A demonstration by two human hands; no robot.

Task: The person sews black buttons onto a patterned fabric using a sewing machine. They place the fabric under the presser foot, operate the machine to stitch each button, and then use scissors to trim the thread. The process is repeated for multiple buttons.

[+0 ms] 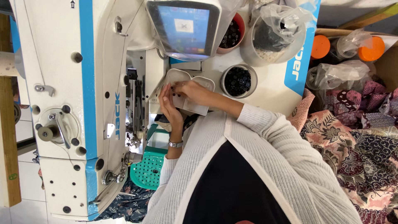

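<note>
My left hand, with a wristwatch on its wrist, lies with straight fingers against a white plastic tray beside the sewing machine's needle area. My right hand rests on top of the same tray, its fingertips curled together near a few small dark buttons. Whether those fingertips pinch a button is hidden. Both arms wear a cream knitted sleeve.
A white and blue industrial sewing machine fills the left side, with its touch screen above the hands. A cup of black buttons, more tubs and bagged containers stand nearby. Patterned fabric is piled at right, with a green perforated basket below.
</note>
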